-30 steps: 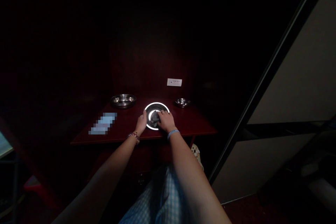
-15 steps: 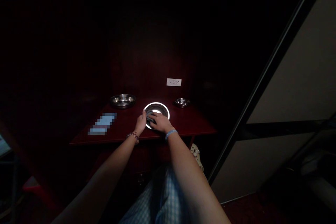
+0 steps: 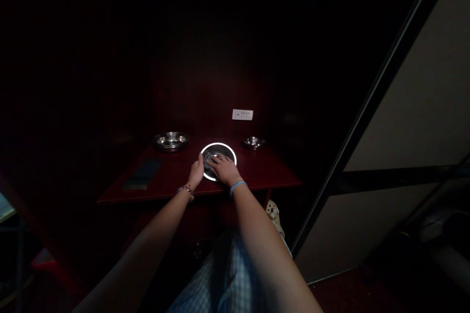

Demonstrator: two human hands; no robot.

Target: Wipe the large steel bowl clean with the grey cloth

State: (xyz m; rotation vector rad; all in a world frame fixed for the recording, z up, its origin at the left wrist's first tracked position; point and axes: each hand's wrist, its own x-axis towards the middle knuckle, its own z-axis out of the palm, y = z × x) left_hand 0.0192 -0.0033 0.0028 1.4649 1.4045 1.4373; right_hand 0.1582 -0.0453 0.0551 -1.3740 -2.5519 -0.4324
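Note:
A round steel dish [image 3: 219,145] with a brightly lit rim lies near the middle of the dark red tabletop. My left hand [image 3: 197,169] grips its left edge, the thumb up along the rim. Inside the dish a dark grey cloth [image 3: 208,159] is bunched, and my right hand [image 3: 224,169] presses on it with the fingers spread. Part of the cloth and the near side of the dish are hidden under that hand.
Toward the back left of the tabletop [image 3: 172,190] stands a wider steel dish [image 3: 171,142]. A smaller steel bowl [image 3: 254,144] sits at the back right, below a white wall socket [image 3: 243,115]. Near the left edge lies a blurred-out flat object [image 3: 142,174].
My right hand has shifted slightly within the dish, and the cloth is spread differently under its fingers. The blurred object at the left has gone from light blue to dark. My left hand keeps its grip.

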